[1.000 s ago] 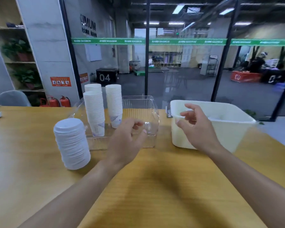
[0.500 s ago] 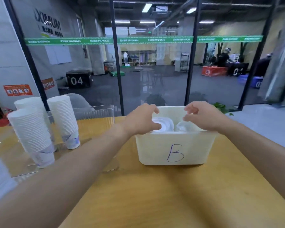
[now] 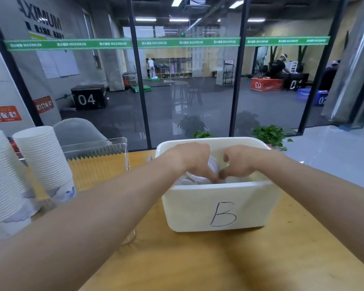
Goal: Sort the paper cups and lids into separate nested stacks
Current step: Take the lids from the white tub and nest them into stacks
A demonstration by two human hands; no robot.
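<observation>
**Hands down in the bin, reaching for the next pieces**

Both hands now sit inside the white bin (image 3: 219,206) marked "B"; half a second ago they hovered at its rim, and a second ago they were out over the tabletop (image 3: 198,265). Left hand (image 3: 192,159): fingers curled down onto a white lid (image 3: 194,177), seemingly pinching it, though the fingertips are partly hidden. Right hand (image 3: 239,162): fingers bent downward beside the left; what they hold, if anything, cannot be told, since the near wall of the bin blocks the view.

More pale round shapes lie on the bin floor, too hidden to sort into cups or lids.

Off to the left, nested cup stacks (image 3: 44,160) stand upright in a clear tray (image 3: 105,150). The lid stack seen a second ago is out of view now that the head has turned toward the bin.

Judgement: sorting is well along, and this is another pick from the loose supply. Next, lift the pieces clear and carry each to its matching stack. Thin lids may cling together, so separating them could take care.
</observation>
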